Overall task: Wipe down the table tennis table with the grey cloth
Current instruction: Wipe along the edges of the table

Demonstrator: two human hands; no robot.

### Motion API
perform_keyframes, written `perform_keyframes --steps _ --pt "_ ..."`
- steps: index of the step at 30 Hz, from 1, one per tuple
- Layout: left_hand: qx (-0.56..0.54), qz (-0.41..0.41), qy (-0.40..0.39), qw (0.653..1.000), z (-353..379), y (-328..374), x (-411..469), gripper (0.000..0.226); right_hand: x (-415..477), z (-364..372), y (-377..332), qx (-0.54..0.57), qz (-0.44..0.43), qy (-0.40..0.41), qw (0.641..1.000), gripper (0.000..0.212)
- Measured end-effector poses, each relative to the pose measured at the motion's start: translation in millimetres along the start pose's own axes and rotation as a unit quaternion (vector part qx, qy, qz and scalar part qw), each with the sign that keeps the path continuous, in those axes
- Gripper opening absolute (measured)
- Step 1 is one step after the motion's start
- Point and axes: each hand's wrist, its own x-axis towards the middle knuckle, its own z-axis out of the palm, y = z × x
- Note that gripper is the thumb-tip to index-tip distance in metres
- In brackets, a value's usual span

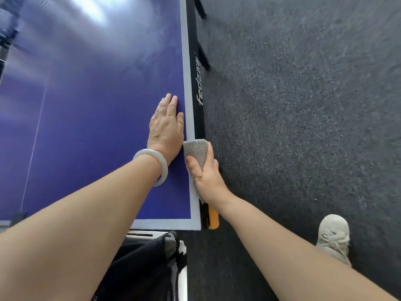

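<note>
The blue table tennis table (97,127) fills the left half of the view, with a white border along its right side and near end. My left hand (166,127) lies flat on the blue top beside the right border, fingers straight, a pale bangle on the wrist. My right hand (205,177) grips the folded grey cloth (196,149) over the table's right edge, thumb on top of the cloth and fingers wrapped round the side. The cloth's lower part is hidden under my palm.
Dark grey carpet (303,105) covers the floor to the right. The table's black side rail (199,88) and black legs (204,59) run along the edge. An orange part (213,218) sits under the near corner. A black net bag (152,261) hangs below. My shoe (334,235) stands at the lower right.
</note>
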Motion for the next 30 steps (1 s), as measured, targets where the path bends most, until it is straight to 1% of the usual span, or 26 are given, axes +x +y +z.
perform_keyframes --steps 2,4,6,8,10,13,16,18,20,23,27,30 --pt "-0.004 0.031 -0.014 0.999 0.2 -4.3 -22.7 0.050 -2.2 2.5 -1.2 0.007 0.005 0.014 1.000 0.076" --pt "-0.024 0.035 -0.001 0.999 2.3 -7.2 -33.7 0.050 -12.6 8.7 0.1 0.021 -0.003 0.038 0.999 0.072" --pt "-0.037 0.027 0.015 0.999 5.4 -7.8 -32.7 0.049 -32.3 14.9 7.1 0.018 -0.038 0.060 0.997 0.069" --pt "-0.040 0.026 0.022 0.999 7.1 -9.0 -32.4 0.049 -53.7 18.8 18.2 -0.005 -0.073 0.061 0.995 0.070" --pt "-0.044 0.030 0.022 0.998 7.6 -10.1 -31.7 0.049 -70.3 19.0 26.6 -0.036 -0.098 0.046 0.993 0.074" --pt "-0.045 0.031 0.021 0.998 8.6 -10.7 -31.3 0.049 -84.5 13.6 34.7 -0.096 -0.108 0.004 0.990 0.077" --pt "-0.051 0.031 0.024 0.998 8.7 -11.9 -31.1 0.049 -92.3 1.4 39.4 -0.142 -0.117 -0.046 0.982 0.075" --pt "-0.054 0.034 0.026 0.998 9.6 -12.5 -30.7 0.049 -91.8 -2.6 41.0 -0.152 -0.128 -0.065 0.978 0.074" --pt "-0.055 0.032 0.028 0.998 10.5 -13.5 -30.4 0.050 -85.3 2.4 39.4 -0.130 -0.128 -0.047 0.982 0.072" --pt "-0.056 0.032 0.029 0.998 10.9 -13.2 -30.6 0.050 -73.8 14.7 37.5 -0.088 -0.135 0.028 0.986 0.070" --pt "-0.053 0.036 0.031 0.997 11.5 -14.8 -29.2 0.050 -65.6 16.5 40.4 -0.078 -0.160 0.043 0.983 0.073" --pt "-0.056 0.032 0.030 0.997 12.3 -14.0 -29.5 0.049 -25.4 8.7 16.2 -0.041 -0.134 0.050 0.989 0.072"
